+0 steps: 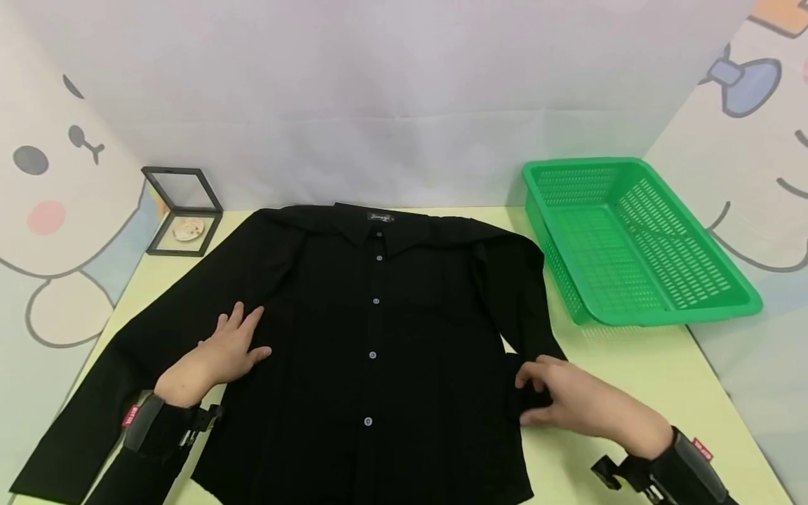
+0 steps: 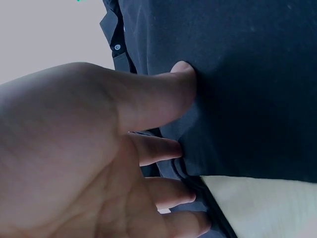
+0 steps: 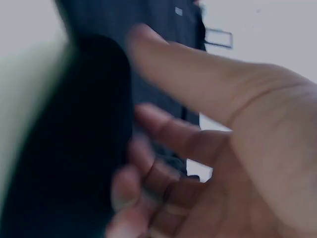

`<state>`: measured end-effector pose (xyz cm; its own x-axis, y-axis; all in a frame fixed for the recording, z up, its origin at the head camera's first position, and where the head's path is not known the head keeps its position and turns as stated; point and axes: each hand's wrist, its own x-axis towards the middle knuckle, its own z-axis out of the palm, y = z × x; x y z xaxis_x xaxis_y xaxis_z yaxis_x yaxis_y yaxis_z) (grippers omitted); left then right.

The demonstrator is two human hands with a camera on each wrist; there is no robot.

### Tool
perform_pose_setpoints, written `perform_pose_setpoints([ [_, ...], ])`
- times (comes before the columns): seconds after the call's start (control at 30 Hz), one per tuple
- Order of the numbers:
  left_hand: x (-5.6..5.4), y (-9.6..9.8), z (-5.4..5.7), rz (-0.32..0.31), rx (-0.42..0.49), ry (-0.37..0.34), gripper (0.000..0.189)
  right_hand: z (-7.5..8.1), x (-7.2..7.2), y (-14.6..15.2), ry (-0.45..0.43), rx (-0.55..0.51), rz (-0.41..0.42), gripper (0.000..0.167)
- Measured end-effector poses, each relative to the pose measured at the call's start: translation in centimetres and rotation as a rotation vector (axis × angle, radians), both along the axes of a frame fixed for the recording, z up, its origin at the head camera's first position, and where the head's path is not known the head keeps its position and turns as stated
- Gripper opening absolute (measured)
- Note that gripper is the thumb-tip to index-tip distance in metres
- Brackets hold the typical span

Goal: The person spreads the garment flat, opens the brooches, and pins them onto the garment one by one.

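A black long-sleeved button-up shirt (image 1: 404,330) lies front up, collar away from me, with pale buttons down its middle. My left hand (image 1: 224,354) rests on its left side near the armpit, fingers spread. In the left wrist view the thumb (image 2: 183,84) touches the cloth and the other fingertips lie by a fold at the shirt's edge. My right hand (image 1: 568,400) is over the end of the right sleeve (image 1: 527,301), which bends inward beside the shirt body. In the blurred right wrist view, its bent fingers touch dark cloth (image 3: 74,144), while the thumb stands apart.
A green plastic basket (image 1: 748,301) stands at the back right of the pale yellow table (image 1: 656,372). At the back left is an open black-framed display case (image 1: 151,245) with a small round object (image 1: 189,229) inside. White fabric walls (image 1: 391,105) enclose the table.
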<state>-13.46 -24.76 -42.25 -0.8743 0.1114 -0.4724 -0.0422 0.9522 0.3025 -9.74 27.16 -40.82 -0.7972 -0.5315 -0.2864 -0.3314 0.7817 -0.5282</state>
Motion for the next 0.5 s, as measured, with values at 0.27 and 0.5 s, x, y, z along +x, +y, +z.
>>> perform_pose_setpoints([
  [0.27, 0.0, -0.1, 0.0, -0.001, -0.002, 0.001, 0.078, -1.1, 1.7, -1.0, 0.226, 0.268, 0.046, 0.037],
  [0.5, -0.1, -0.2, 0.0, -0.007, 0.0, 0.004, 0.077, -1.2, 1.0, -0.6, 0.386, 0.209, 0.138, 0.026],
])
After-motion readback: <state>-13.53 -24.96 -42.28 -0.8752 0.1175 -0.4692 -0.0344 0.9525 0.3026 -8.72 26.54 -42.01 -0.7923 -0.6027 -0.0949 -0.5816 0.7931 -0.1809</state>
